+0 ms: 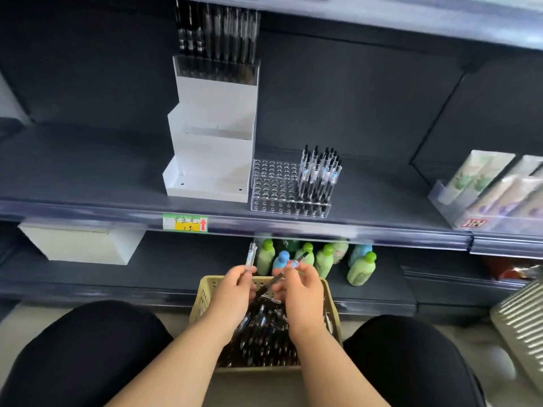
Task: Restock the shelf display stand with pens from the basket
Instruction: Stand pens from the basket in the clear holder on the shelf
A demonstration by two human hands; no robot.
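A beige plastic basket [202, 292] full of dark pens [264, 339] sits on the floor between my knees. My left hand [232, 292] is closed on a clear pen [251, 255] that points up. My right hand [299, 292] pinches a black-tipped pen [301, 258] held at a slant over the basket. On the shelf above stands a clear acrylic display stand [276, 186] with rows of holes. Several pens [320, 174] fill its right end, and the holes on its left are bare.
A white tiered holder [211, 136] stands left of the clear stand, with black pens [217, 36] in its top tier. Green and blue bottles [323, 259] line the lower shelf behind the basket. A white box [82, 245] hangs at lower left. Packaged goods [493, 186] sit at right.
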